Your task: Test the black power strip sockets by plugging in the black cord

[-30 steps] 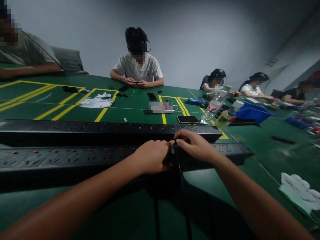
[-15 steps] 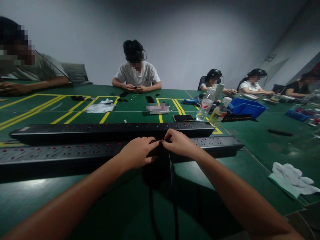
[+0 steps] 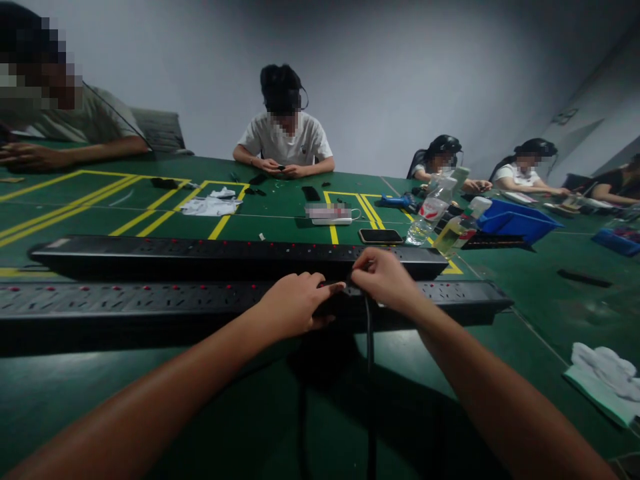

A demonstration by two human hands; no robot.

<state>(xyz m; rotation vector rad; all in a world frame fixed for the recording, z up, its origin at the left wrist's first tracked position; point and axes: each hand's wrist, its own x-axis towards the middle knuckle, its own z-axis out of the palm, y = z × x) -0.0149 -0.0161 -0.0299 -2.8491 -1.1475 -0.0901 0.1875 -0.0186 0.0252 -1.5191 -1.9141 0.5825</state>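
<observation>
Two long black power strips lie across the green table, the nearer one (image 3: 150,300) in front of the farther one (image 3: 200,253). My left hand (image 3: 295,307) rests on the nearer strip with its fingers curled and the forefinger pressed on the top. My right hand (image 3: 383,277) is closed in a pinch on a black plug at the strip, just right of my left hand. A black cable (image 3: 369,373) hangs from that plug toward me.
A phone (image 3: 380,236), two plastic bottles (image 3: 433,213), a blue bin (image 3: 517,223) and a white power adapter (image 3: 327,215) lie beyond the strips. White cloths (image 3: 605,373) sit at the right edge. Several people sit around the table working.
The view shifted slightly; both hands stay together on the nearer strip, with my right hand still pinching the plug and my left forefinger now stretched toward it.
</observation>
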